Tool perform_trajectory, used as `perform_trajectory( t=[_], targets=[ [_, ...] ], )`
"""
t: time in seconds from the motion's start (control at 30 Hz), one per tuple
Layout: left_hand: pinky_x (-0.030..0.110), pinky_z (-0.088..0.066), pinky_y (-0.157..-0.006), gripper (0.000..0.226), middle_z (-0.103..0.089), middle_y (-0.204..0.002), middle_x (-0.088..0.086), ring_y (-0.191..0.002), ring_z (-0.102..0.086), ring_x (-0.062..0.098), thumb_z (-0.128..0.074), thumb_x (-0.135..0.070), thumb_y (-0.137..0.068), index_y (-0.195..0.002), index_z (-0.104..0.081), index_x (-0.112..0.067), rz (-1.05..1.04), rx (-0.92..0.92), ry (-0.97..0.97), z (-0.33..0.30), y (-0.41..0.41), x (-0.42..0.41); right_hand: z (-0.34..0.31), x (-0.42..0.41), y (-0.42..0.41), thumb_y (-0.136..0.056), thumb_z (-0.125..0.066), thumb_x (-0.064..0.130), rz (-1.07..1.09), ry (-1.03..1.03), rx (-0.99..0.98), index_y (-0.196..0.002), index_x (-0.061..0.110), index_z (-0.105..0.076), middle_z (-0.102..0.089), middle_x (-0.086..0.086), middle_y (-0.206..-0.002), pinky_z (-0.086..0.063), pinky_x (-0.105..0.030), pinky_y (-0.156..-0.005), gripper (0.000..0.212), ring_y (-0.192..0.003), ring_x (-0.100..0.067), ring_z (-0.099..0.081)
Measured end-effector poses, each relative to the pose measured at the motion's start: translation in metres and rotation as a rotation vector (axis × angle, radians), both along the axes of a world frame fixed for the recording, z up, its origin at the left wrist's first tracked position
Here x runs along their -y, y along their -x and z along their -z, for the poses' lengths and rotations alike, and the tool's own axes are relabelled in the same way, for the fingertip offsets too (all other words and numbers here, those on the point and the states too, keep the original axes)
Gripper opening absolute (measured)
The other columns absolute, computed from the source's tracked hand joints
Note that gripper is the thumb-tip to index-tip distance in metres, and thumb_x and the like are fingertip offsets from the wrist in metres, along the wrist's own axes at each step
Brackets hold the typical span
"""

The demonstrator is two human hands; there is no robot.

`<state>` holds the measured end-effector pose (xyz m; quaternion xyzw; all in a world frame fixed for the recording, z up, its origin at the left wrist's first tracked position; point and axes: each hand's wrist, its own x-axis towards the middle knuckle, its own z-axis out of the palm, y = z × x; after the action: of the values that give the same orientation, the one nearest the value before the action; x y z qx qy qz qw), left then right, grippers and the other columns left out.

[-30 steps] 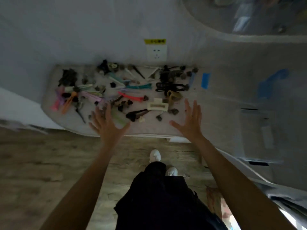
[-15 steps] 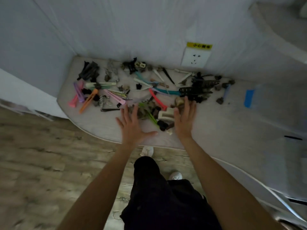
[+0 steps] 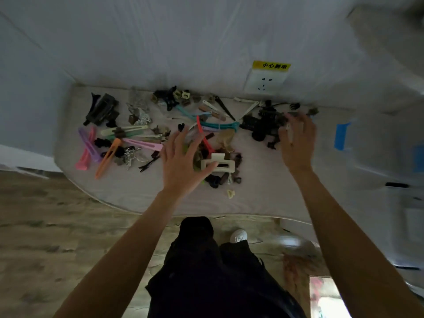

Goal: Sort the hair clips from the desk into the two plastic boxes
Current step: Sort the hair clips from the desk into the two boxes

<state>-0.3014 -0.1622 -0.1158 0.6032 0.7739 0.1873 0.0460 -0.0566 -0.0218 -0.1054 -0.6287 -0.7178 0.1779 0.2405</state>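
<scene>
Many hair clips lie scattered over the pale desk (image 3: 137,193): a white claw clip (image 3: 219,165), an orange clip (image 3: 107,157), pink clips (image 3: 86,154), a teal clip (image 3: 218,125), a black claw clip (image 3: 102,111) and a heap of dark clips (image 3: 261,125). My left hand (image 3: 183,161) hovers with spread fingers over the middle clips, its thumb beside the white claw clip. My right hand (image 3: 298,138) reaches over the right edge of the dark heap with its fingertips on the clips; no clear grip shows. A translucent plastic box with blue tape (image 3: 341,136) sits blurred at the right.
A wall socket with a yellow label (image 3: 266,82) is on the wall behind the desk. The desk's curved front edge runs above the wooden floor (image 3: 46,226). My dark trousers and a white shoe (image 3: 238,235) are below. A small cream clip (image 3: 230,193) lies apart near the front.
My right hand has moved right and farther back, from the white claw clip to the dark heap. My left hand stays over the middle clips. The view has shifted closer.
</scene>
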Motion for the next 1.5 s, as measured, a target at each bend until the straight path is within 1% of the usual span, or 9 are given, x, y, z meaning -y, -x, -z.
perform_trajectory(
  t=[0.13, 0.27, 0.4, 0.47, 0.67, 0.9, 1.2, 1.33, 1.5],
  targets=[
    [0.058, -0.018, -0.113, 0.084, -0.023, -0.154, 0.005, -0.142, -0.018, 0.036, -0.037, -0.081, -0.071, -0.142, -0.025, -0.037, 0.092, -0.001, 0.225, 0.000, -0.006, -0.018, 0.020, -0.045, -0.019, -0.095, -0.012, 0.053, 0.044, 0.219, 0.236, -0.140, 0.019, -0.036, -0.024, -0.018, -0.153, -0.010, -0.056, -0.116, 0.061, -0.142, -0.038, -0.015],
    [0.058, -0.016, -0.114, 0.083, -0.024, -0.154, 0.006, -0.142, -0.016, 0.036, -0.036, -0.080, -0.073, -0.143, -0.024, -0.037, 0.103, -0.008, 0.303, 0.002, -0.004, -0.025, 0.020, -0.064, -0.014, -0.096, -0.007, 0.050, 0.045, 0.357, 0.178, -0.146, 0.017, -0.024, -0.005, -0.016, -0.157, 0.006, -0.046, -0.118, 0.062, -0.145, -0.032, 0.002],
    [0.055, -0.013, -0.115, 0.075, -0.026, -0.153, 0.003, -0.143, -0.015, 0.033, -0.034, -0.077, -0.076, -0.140, -0.030, -0.037, 0.090, 0.018, 0.294, 0.002, -0.003, -0.031, 0.015, -0.056, 0.021, -0.098, -0.037, 0.036, 0.116, 0.329, -0.322, -0.123, 0.039, -0.044, -0.011, -0.017, -0.155, -0.010, -0.044, -0.120, 0.026, -0.144, -0.031, -0.009],
    [0.054, -0.012, -0.116, 0.073, -0.029, -0.152, 0.003, -0.143, -0.016, 0.031, -0.028, -0.074, -0.078, -0.138, -0.032, -0.034, 0.077, 0.073, 0.280, 0.001, -0.003, -0.031, 0.012, -0.045, 0.044, -0.097, -0.044, 0.030, 0.075, 0.390, -0.361, -0.122, 0.029, -0.052, -0.025, -0.017, -0.150, -0.019, -0.033, -0.116, 0.027, -0.139, -0.030, -0.024],
    [0.040, -0.023, -0.115, 0.061, -0.039, -0.145, 0.005, -0.137, -0.028, 0.024, -0.038, -0.056, -0.085, -0.135, -0.042, -0.021, 0.064, 0.356, 0.089, 0.002, 0.008, -0.025, 0.022, -0.008, 0.110, -0.097, -0.042, 0.029, -0.202, 0.394, -0.242, -0.127, 0.010, -0.044, -0.043, -0.020, -0.139, -0.030, -0.039, -0.112, 0.035, -0.133, -0.031, -0.028],
    [0.037, -0.045, -0.097, 0.041, -0.057, -0.125, 0.003, -0.116, -0.053, 0.017, -0.045, -0.041, -0.091, -0.125, -0.052, -0.019, -0.079, 0.699, -0.046, -0.017, 0.065, -0.001, 0.002, 0.017, 0.125, -0.093, -0.051, 0.031, -0.227, 0.357, -0.133, -0.126, 0.016, -0.052, -0.021, -0.019, -0.148, -0.026, -0.045, -0.114, 0.036, -0.139, -0.033, -0.018],
    [0.030, -0.040, -0.098, 0.064, -0.053, -0.131, 0.000, -0.121, -0.047, 0.016, -0.062, -0.052, -0.081, -0.134, -0.044, -0.022, 0.311, 0.319, 0.229, -0.039, 0.107, 0.012, -0.016, 0.025, 0.133, -0.082, -0.039, 0.059, -0.485, 0.152, 0.250, -0.126, 0.012, -0.051, -0.040, -0.023, -0.138, -0.029, -0.054, -0.108, 0.065, -0.128, -0.043, -0.034],
    [0.034, -0.039, -0.097, 0.075, -0.049, -0.130, 0.003, -0.120, -0.044, 0.022, -0.065, -0.062, -0.072, -0.131, -0.042, -0.021, 0.395, 0.228, 0.337, -0.035, 0.079, -0.018, -0.017, 0.023, 0.148, -0.078, -0.054, 0.055, -0.524, 0.127, 0.431, -0.121, 0.006, -0.053, -0.042, -0.025, -0.137, -0.026, -0.054, -0.108, 0.065, -0.130, -0.043, -0.034],
    [0.036, -0.039, -0.090, 0.055, -0.050, -0.121, 0.006, -0.111, -0.045, 0.027, -0.070, -0.046, -0.071, -0.113, -0.047, -0.017, 0.526, -0.056, 0.459, -0.032, 0.074, -0.027, -0.021, 0.020, 0.161, -0.079, -0.067, 0.037, -0.342, 0.211, 0.293, -0.118, 0.010, -0.056, -0.041, -0.015, -0.137, -0.026, -0.042, -0.106, 0.049, -0.130, -0.034, -0.030]
  ],
)
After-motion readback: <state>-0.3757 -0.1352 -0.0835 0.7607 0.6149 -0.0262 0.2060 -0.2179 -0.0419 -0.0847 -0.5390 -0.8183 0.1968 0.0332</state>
